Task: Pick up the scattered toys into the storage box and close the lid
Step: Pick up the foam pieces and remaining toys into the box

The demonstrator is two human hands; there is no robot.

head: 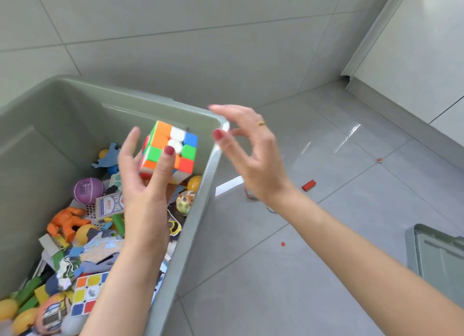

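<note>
Left hand (140, 185) fingers hold the puzzle cube (170, 151) over the storage box (195, 210); right hand (253, 154), fingers spread wide, hovers at its rim; red block (308, 185) and lid (442, 257) lie on the floor beyond.

Multicoloured puzzle cube (168, 151), tilted, orange, white, blue and green squares upward, resting against the fingers and thumb of the left hand (145, 185), held above the heap inside. Grey-green storage box (198, 205), open, rim corner touching or just under the right hand (248, 154), filled beneath the left hand with toys: purple ball (88, 190), card pack (110, 205), orange figure (65, 222), second cube (88, 295). Red block (308, 185) on the floor, right of the right hand's wrist. Grey lid (439, 257) lying flat on the floor, far right, beyond the right forearm.
</note>
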